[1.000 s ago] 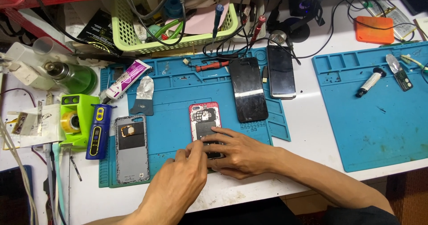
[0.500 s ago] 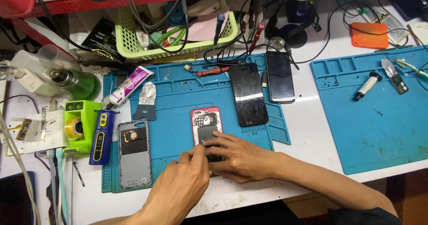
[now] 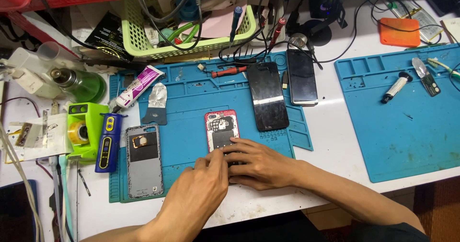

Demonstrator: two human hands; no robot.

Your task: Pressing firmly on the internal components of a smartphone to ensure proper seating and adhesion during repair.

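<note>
**Both hands on an opened phone**

Head view: an opened phone with a red frame (image 3: 222,129) lies flat on the near edge of a blue work mat (image 3: 191,108), its upper half showing bare inner parts. Its lower half is hidden under both hands. The left hand (image 3: 199,191) comes in from below, fingers bent and pinched down onto the phone's lower end; the right hand (image 3: 256,163) lies across from the right, fingers curled over the same spot. Whether either hand grips a small tool or part there cannot be told — the fingers cover it.

Just left of the phone lies a grey back cover (image 3: 143,160), and beyond it a blue and yellow tool (image 3: 109,142) and a green tape holder (image 3: 82,129). Farther back on the mat sit a glue tube (image 3: 139,85), a red screwdriver (image 3: 229,71) and a dark phone screen (image 3: 267,96), with a second dark phone (image 3: 302,76) beside it. A green basket (image 3: 189,28) of cables stands behind. A second blue mat (image 3: 402,117) lies well apart on the white surface (image 3: 330,136) to the right.
</note>
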